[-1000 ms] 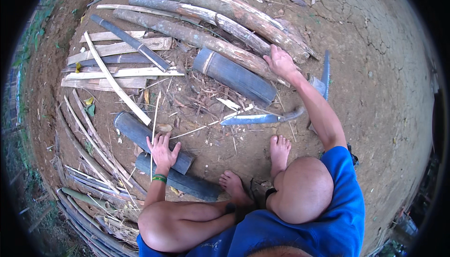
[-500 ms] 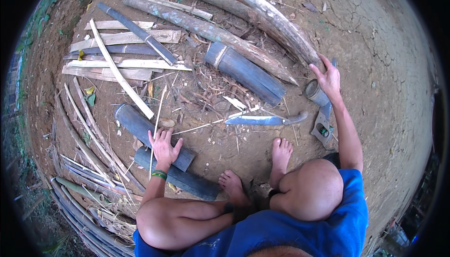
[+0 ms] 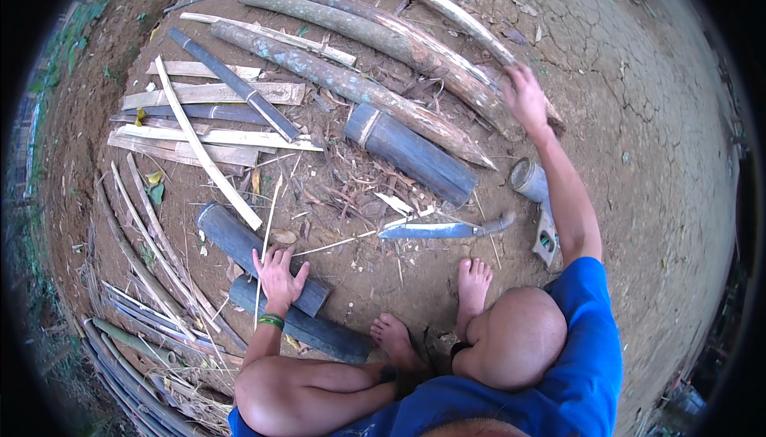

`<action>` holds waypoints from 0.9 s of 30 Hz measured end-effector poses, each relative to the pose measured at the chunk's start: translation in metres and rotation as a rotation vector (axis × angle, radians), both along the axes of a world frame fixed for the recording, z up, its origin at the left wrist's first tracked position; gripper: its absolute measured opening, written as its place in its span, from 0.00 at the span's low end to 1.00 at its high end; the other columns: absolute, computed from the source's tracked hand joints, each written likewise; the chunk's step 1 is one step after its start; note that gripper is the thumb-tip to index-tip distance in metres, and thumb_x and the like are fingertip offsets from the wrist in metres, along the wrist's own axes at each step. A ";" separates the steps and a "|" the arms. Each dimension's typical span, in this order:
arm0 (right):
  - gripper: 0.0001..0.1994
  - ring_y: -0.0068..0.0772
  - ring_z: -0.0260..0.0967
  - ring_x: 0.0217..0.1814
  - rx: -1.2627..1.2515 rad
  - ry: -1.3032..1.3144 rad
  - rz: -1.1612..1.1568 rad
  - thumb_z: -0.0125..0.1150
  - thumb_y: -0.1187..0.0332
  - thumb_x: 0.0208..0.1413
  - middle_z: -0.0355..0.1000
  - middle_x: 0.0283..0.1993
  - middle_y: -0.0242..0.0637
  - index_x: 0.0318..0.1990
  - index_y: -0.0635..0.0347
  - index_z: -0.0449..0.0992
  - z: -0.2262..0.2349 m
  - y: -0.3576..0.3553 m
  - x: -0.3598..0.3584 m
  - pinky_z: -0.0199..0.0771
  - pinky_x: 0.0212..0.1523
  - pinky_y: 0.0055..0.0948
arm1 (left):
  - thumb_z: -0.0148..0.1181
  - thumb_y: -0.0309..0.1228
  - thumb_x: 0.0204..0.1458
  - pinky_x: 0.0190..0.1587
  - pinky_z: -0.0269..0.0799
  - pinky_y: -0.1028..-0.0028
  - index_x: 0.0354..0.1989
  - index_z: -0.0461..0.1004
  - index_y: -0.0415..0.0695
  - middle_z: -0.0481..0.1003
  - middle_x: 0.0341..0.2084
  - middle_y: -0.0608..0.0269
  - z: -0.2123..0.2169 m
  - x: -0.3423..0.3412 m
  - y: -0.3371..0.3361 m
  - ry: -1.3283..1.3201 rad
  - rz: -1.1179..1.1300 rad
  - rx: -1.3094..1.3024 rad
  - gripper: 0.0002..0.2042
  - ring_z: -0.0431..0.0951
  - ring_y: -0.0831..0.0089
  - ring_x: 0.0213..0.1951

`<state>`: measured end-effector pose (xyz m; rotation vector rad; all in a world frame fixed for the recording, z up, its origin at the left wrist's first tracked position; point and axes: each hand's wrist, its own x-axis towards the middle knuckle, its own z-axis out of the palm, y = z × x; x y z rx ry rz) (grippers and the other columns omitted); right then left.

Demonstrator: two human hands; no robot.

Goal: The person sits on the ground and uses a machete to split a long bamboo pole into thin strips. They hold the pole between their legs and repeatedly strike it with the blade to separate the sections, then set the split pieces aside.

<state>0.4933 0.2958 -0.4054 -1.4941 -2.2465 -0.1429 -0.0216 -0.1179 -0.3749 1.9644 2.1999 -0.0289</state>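
Observation:
My left hand [image 3: 279, 279] lies on a dark bamboo section [image 3: 233, 228], fingers spread over its top. Just nearer to me, a second dark bamboo section [image 3: 339, 335] rests on the ground, partly under my left forearm. My right arm reaches far to the right; my right hand [image 3: 527, 100] is over the near end of a long wooden pole [image 3: 455, 16]. Its fingers look apart and slightly blurred, touching or just beside the pole. Next to that hand lie more barked logs [image 3: 359, 29]. A large knife [image 3: 435, 230] with a curved handle lies before my feet.
A handsaw [image 3: 546, 238] and a can-like container [image 3: 527, 178] sit under my right forearm. Beyond the knife lie a thick bamboo section [image 3: 411, 154] and a pointed log [image 3: 351, 86]. Split strips [image 3: 211, 98] are spread at left, with curved poles [image 3: 144, 242] nearer.
My right hand has moved farther away and slightly left. The long pole has shifted away to the right, separating from the other logs. My left hand stays on the bamboo section.

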 end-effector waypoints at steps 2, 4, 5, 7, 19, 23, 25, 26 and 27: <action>0.20 0.45 0.69 0.65 -0.559 0.126 0.146 0.57 0.58 0.64 0.72 0.60 0.48 0.57 0.60 0.74 0.018 -0.040 -0.079 0.68 0.67 0.43 | 0.62 0.50 0.49 0.72 0.39 0.43 0.51 0.77 0.49 0.77 0.46 0.58 0.005 -0.005 -0.010 0.030 0.025 -0.004 0.25 0.69 0.58 0.59; 0.31 0.47 0.59 0.72 -0.676 -0.006 0.118 0.47 0.44 0.66 0.62 0.69 0.52 0.66 0.57 0.66 0.003 -0.073 -0.109 0.63 0.70 0.42 | 0.62 0.50 0.49 0.72 0.39 0.43 0.51 0.77 0.49 0.77 0.46 0.57 0.001 -0.002 -0.004 0.013 0.006 0.005 0.24 0.69 0.58 0.59; 0.35 0.50 0.55 0.74 -0.794 -0.053 0.053 0.46 0.40 0.65 0.57 0.71 0.54 0.69 0.58 0.61 -0.005 -0.084 -0.123 0.59 0.72 0.43 | 0.62 0.50 0.49 0.72 0.39 0.43 0.51 0.77 0.49 0.77 0.46 0.57 -0.001 -0.002 -0.004 0.009 0.005 0.002 0.24 0.69 0.58 0.59; 0.40 0.57 0.60 0.70 -0.734 0.058 0.021 0.50 0.36 0.60 0.61 0.68 0.59 0.69 0.60 0.59 -0.029 -0.098 -0.131 0.64 0.68 0.47 | 0.62 0.50 0.49 0.72 0.39 0.43 0.51 0.77 0.48 0.77 0.45 0.57 -0.002 0.000 -0.001 0.005 -0.001 -0.001 0.24 0.69 0.58 0.59; 0.32 0.53 0.65 0.54 -0.429 0.027 0.184 0.63 0.48 0.58 0.64 0.50 0.50 0.66 0.52 0.65 -0.024 -0.123 -0.097 0.67 0.55 0.46 | 0.61 0.49 0.50 0.71 0.39 0.42 0.50 0.78 0.49 0.77 0.45 0.57 -0.002 -0.004 -0.008 0.003 -0.007 0.044 0.23 0.69 0.57 0.58; 0.25 0.53 0.66 0.56 -0.409 0.157 0.279 0.63 0.51 0.58 0.67 0.53 0.51 0.59 0.54 0.73 -0.026 -0.102 -0.076 0.67 0.57 0.46 | 0.62 0.49 0.49 0.72 0.39 0.43 0.50 0.78 0.49 0.77 0.45 0.57 -0.002 -0.003 -0.006 -0.006 -0.012 0.043 0.23 0.69 0.58 0.58; 0.24 0.53 0.65 0.61 -0.221 0.117 0.080 0.62 0.54 0.58 0.66 0.60 0.51 0.59 0.56 0.73 -0.019 -0.089 -0.076 0.63 0.65 0.49 | 0.62 0.49 0.49 0.72 0.39 0.43 0.50 0.78 0.49 0.77 0.44 0.58 -0.002 -0.004 -0.009 0.007 -0.007 0.031 0.23 0.69 0.58 0.59; 0.29 0.52 0.62 0.66 -0.045 0.023 -0.045 0.64 0.55 0.57 0.63 0.64 0.50 0.64 0.57 0.68 -0.019 -0.082 -0.074 0.59 0.68 0.51 | 0.61 0.49 0.50 0.72 0.39 0.43 0.50 0.78 0.49 0.77 0.45 0.58 -0.003 -0.005 -0.009 0.017 -0.009 0.026 0.23 0.69 0.58 0.59; 0.35 0.52 0.58 0.69 -0.051 -0.061 -0.171 0.66 0.56 0.54 0.61 0.66 0.49 0.68 0.57 0.61 -0.020 -0.075 -0.068 0.56 0.69 0.52 | 0.61 0.49 0.50 0.72 0.39 0.43 0.51 0.77 0.50 0.77 0.45 0.58 -0.004 -0.006 -0.009 0.022 -0.013 0.024 0.23 0.69 0.58 0.59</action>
